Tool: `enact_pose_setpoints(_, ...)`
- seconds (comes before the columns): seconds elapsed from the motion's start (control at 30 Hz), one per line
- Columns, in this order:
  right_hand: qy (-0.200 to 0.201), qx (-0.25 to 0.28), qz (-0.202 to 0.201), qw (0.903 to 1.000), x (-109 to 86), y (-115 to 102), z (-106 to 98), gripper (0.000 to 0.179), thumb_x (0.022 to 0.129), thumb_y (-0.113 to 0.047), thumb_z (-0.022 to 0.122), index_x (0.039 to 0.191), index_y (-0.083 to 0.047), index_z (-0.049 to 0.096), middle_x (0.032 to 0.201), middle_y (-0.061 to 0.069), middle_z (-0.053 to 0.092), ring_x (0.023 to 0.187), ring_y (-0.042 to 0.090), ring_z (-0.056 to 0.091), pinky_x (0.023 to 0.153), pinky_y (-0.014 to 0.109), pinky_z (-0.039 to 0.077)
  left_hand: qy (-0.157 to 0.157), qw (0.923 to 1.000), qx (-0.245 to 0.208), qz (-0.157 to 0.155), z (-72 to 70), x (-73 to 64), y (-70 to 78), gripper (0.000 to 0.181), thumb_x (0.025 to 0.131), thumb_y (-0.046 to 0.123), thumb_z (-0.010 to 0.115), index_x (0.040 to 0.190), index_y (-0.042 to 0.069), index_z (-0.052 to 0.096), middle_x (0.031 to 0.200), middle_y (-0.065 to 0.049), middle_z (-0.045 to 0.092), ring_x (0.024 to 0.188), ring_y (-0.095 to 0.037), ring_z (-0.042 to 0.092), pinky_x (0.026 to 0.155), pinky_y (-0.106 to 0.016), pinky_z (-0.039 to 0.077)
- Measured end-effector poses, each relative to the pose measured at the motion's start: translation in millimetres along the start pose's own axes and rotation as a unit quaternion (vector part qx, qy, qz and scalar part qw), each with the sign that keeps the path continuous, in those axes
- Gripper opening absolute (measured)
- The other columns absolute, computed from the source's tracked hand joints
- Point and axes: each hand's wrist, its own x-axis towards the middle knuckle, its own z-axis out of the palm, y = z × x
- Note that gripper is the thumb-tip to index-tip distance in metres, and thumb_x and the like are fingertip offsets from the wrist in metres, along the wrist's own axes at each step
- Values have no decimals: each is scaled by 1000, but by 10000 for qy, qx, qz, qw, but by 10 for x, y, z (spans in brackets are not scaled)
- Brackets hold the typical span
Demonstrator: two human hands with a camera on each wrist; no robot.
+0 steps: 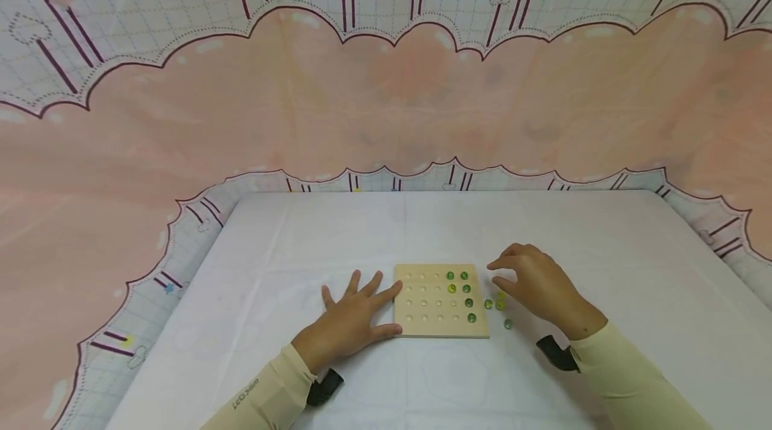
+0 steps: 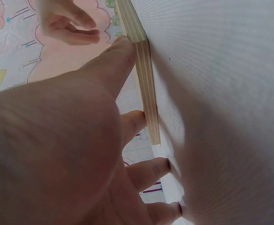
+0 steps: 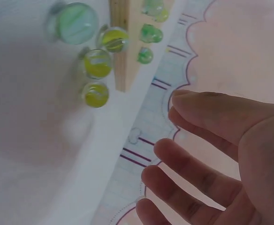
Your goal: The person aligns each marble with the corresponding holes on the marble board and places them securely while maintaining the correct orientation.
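Note:
A light wooden board (image 1: 424, 311) with rows of shallow round hollows lies flat on the table. Green and yellow glass marbles (image 1: 469, 303) sit in hollows along its right side. My left hand (image 1: 346, 326) has its fingers spread, with thumb and index finger at the board's left edge; the thumb (image 2: 113, 63) presses the wooden side in the left wrist view. To the right of the board, my right hand (image 1: 543, 286) hovers with relaxed fingers and nothing visible between thumb and fingertips. Several loose marbles (image 3: 98, 63), green and yellow, lie beside the board below this hand.
A white cloth (image 1: 289, 242) covers the table. Behind its far edge hangs a peach and white patterned curtain (image 1: 392, 108), which also runs down both sides. Black wrist cameras (image 1: 326, 387) sit at both cuffs.

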Motion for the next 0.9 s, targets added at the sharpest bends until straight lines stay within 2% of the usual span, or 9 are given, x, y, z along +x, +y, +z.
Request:
enact_pose_setpoints(0.43,-429,-68,314,9986,-54,90,126,20,83,-14,81,102,-10,80,101,5,72,94,26,66,85,47,57,-14,10000,20,-33,5,-3,-9,77,86,64,64,154,41,35,166,-6,27,153,-48,11,101,-88,3)
enact_pose_setpoints(0.57,-543,104,415,9976,-62,113,133,16,84,-12,78,100,-10,80,92,1,72,85,18,64,77,40,57,-16,10000,29,-47,8,-2,-6,77,86,64,64,154,42,35,166,-6,27,153,-48,10,101,-88,2)
enact_pose_setpoints(0.7,-690,223,500,9961,-74,131,134,14,85,-10,76,98,-9,80,83,-3,69,76,13,57,68,32,50,-23,10000,6,-43,6,-2,-2,77,86,63,64,154,41,35,166,-6,26,153,-48,10,101,-88,2)
enact_pose_setpoints(0.9,-733,199,449,9961,-96,163,149,14,85,-10,76,98,-10,80,82,-4,67,75,12,57,67,31,49,-10,10000,-31,-20,4,1,0,77,86,64,64,154,41,35,166,-6,26,153,-47,9,101,-88,2)
